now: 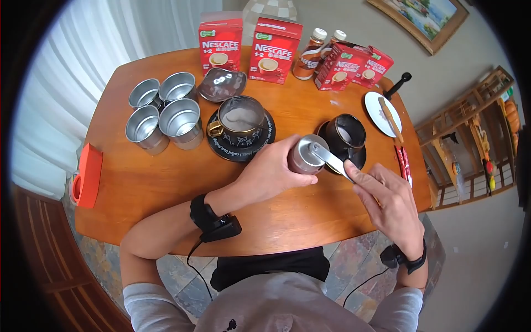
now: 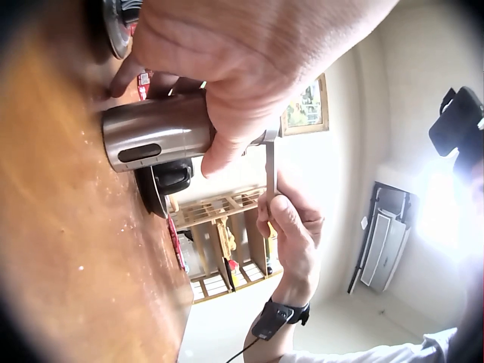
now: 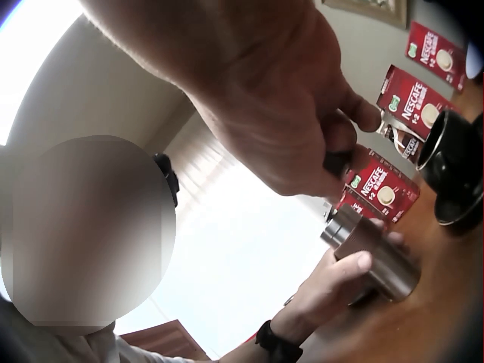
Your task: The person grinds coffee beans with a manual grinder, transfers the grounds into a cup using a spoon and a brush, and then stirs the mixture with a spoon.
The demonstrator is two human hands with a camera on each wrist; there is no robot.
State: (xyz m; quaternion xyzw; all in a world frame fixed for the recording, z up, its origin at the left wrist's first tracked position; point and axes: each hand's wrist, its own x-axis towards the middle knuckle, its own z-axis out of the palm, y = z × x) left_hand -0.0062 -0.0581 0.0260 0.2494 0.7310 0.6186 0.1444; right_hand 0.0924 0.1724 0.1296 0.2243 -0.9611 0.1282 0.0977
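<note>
A silver hand coffee grinder point(image 1: 305, 157) stands near the middle of the table, its base right at the wood in the left wrist view. My left hand point(image 1: 270, 170) grips the grinder's body point(image 2: 155, 127), fingers wrapped round the far side and thumb along the front. Its flat metal crank point(image 1: 332, 161) points right, and my right hand point(image 1: 389, 200) holds the outer end, hiding the knob. Just behind the grinder is a small black cup point(image 1: 354, 145) on a dark saucer. To its left, a wide dark cup point(image 1: 241, 119) with a gold handle sits on a black printed saucer point(image 1: 224, 150).
Several metal cups point(image 1: 181, 123) stand at the left, near an orange-red holder point(image 1: 90, 174). Red Nescafe boxes point(image 1: 275, 50) and bottles point(image 1: 310, 55) line the back, before them a dark glossy dish point(image 1: 222, 84). A white plate point(image 1: 377, 113) and red sachets point(image 1: 406, 163) lie right.
</note>
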